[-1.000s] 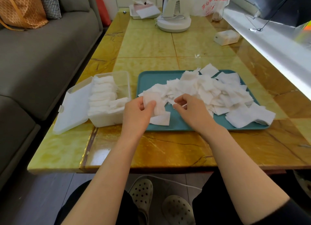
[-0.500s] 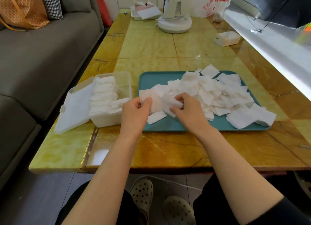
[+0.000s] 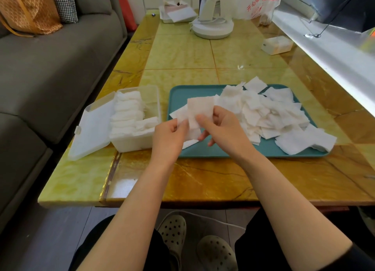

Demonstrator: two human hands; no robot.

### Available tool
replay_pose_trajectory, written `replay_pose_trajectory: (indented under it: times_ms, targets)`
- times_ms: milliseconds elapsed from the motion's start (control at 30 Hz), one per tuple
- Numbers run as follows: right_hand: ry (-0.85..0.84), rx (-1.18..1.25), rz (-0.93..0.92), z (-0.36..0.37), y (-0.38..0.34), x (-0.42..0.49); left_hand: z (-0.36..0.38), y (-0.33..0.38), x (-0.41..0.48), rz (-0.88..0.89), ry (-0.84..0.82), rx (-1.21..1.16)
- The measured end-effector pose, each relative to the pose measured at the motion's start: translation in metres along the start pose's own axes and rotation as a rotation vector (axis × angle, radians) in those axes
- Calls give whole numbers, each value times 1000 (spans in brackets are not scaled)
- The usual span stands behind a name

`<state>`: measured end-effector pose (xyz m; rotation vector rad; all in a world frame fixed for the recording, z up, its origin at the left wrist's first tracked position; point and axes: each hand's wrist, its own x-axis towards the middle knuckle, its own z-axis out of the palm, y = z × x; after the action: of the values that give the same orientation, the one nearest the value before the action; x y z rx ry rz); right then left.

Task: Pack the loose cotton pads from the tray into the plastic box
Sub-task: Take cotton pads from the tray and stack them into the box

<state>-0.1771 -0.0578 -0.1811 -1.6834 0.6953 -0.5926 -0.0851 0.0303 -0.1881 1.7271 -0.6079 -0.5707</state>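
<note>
A teal tray (image 3: pixel 178 94) lies on the yellow table, heaped with several loose white cotton pads (image 3: pixel 269 112). Left of it stands a clear plastic box (image 3: pixel 154 100) with its lid (image 3: pixel 91 128) flipped open to the left, holding rows of packed pads (image 3: pixel 126 113). Above the tray's near left corner, my left hand (image 3: pixel 170 138) and my right hand (image 3: pixel 221 128) both pinch a small stack of cotton pads (image 3: pixel 199 109), held upright between them. One loose pad (image 3: pixel 189 143) lies on the tray under the hands.
A white fan base (image 3: pixel 212 28), a small white tray of papers (image 3: pixel 176 14), a printed plastic bag (image 3: pixel 259 4) and a small white box (image 3: pixel 277 45) stand at the table's far end. A grey sofa (image 3: pixel 50 67) runs along the left; a white sill (image 3: pixel 334 53) runs along the right.
Both hands have risen from the tray surface, lifting a gathered stack of pads upright between them. The right hand left the pile and joined the left.
</note>
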Motion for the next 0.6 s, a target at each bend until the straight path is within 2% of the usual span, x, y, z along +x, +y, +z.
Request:
replay_pose_trajectory:
  times_ms: [100,167,200,300,367,500,600]
  targets:
    - [174,-188,21,-8,9,4,0,-2,2,-10,15,-23]
    - [230,-200,10,-10,9,5,1,-2,2,-17,17,-25]
    - [214,-145,13,-10,6,4,1,-3,2,-21,16,-29]
    - [25,44,64,-6,-2,0,2,0,2,-24,18,-29]
    - [-54,42,86,-1,-2,-2,3,2,1,-24,1,-51]
    - [-62,-5,121,3,0,-2,4,5,-3,-44,-34,-133]
    - [-55,-77,123,3,4,-2,5,6,-2,-78,-11,-104]
